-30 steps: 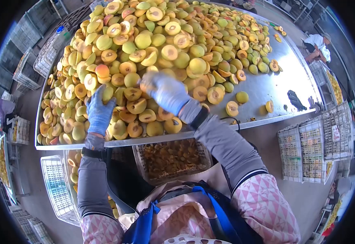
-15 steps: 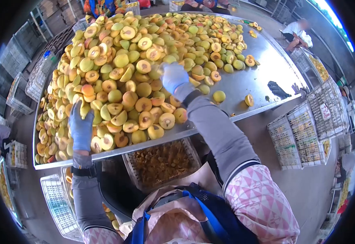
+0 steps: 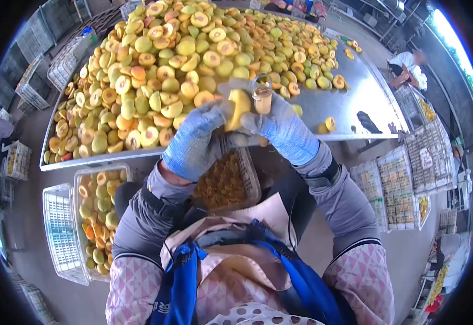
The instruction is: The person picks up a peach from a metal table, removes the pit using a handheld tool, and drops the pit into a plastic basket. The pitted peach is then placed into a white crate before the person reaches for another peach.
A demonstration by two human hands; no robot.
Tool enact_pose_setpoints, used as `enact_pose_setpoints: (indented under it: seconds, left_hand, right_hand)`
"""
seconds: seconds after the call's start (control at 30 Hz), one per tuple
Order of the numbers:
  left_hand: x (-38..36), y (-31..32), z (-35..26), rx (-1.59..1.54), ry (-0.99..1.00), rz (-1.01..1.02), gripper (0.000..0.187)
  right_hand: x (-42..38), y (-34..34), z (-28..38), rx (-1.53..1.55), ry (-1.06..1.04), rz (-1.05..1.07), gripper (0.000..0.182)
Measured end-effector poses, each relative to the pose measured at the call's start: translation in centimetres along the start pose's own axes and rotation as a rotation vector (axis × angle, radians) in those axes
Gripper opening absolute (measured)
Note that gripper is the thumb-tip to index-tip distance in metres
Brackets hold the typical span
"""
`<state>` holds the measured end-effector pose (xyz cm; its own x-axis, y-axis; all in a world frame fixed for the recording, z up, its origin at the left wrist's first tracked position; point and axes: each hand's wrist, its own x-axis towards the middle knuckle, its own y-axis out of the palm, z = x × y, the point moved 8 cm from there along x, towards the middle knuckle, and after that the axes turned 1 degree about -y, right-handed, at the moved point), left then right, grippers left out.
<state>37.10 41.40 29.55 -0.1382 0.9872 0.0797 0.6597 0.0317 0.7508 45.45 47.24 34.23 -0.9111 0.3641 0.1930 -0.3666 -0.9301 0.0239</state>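
Observation:
My left hand (image 3: pixel 201 135), in a blue-grey glove, is closed on a yellow peach half (image 3: pixel 238 109) in front of my chest. In my right hand (image 3: pixel 285 127), gloved the same way, is a pitting tool (image 3: pixel 262 101) with a short wooden handle and a metal loop at its upper end. Both hands are close together, with the right fingers next to the fruit. Behind them rises a big heap of halved peaches (image 3: pixel 155 70) on the metal table (image 3: pixel 350 108). Below the hands, a crate of brown pits and scraps (image 3: pixel 223 181) is partly hidden by my left arm.
A crate of peach halves (image 3: pixel 100 216) stands at my left, beside a white crate (image 3: pixel 63 233). Stacked white crates (image 3: pixel 393 184) stand to the right. A dark glove-like item (image 3: pixel 368 122) lies on the table near its right edge. A person (image 3: pixel 407 70) sits at the far right.
Both hands have come back from the heap and together above the table's near edge. A peach half is now in the left hand, and the pitting tool shows in the right. The view has shifted.

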Motion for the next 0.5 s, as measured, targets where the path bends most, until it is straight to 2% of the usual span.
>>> enact_pose_setpoints:
  seconds: [0.03,0.1,0.17,0.2,0.23,0.27,0.3,0.33,0.43,0.47,0.5]
  left_hand:
    - [-0.6,-0.2,0.4,0.094,0.004,-0.03,0.036]
    - [-1.4,-0.6,0.6,0.288,0.018,-0.086,0.037]
    - [-2.8,-0.9,-0.5,0.601,0.181,-0.203,0.039]
    - [-3.7,-0.6,-1.1,0.771,0.257,-0.234,0.038]
    - [-4.5,0.0,-1.8,0.944,0.338,-0.258,0.038]
    - [-5.3,0.3,-1.9,0.91,0.354,-0.261,0.038]
    - [-5.6,0.2,-1.5,0.875,0.281,-0.24,0.04]
    - [-6.2,-0.3,-1.4,0.838,0.206,-0.224,0.041]
    - [-8.0,0.8,-0.5,0.55,0.061,-0.074,0.051]
    - [-8.1,0.7,0.0,0.451,0.013,-0.03,0.055]
    - [-8.3,0.7,0.6,0.35,-0.036,0.015,0.06]
  right_hand:
    - [-1.3,0.3,-0.3,0.105,0.053,-0.058,0.072]
    - [-2.5,-0.5,-0.6,-0.245,-0.178,-0.145,0.059]
    - [-4.3,0.0,-0.1,-0.579,-0.328,-0.281,0.048]
    - [-5.1,0.4,0.0,-0.746,-0.274,-0.353,0.042]
    - [-5.5,1.0,-0.6,-0.67,-0.248,-0.35,0.04]
    - [-5.7,1.6,-1.2,-0.597,-0.225,-0.346,0.038]
    - [-6.0,2.2,-1.8,-0.522,-0.2,-0.338,0.036]
    - [-6.2,2.5,-4.2,-0.234,0.033,-0.325,0.03]
    - [-7.4,4.7,-3.9,0.067,0.264,-0.327,0.026]
    - [-7.5,4.7,-3.6,0.023,0.281,-0.339,0.03]
    - [-7.5,4.2,-3.2,-0.16,0.209,-0.346,0.032]
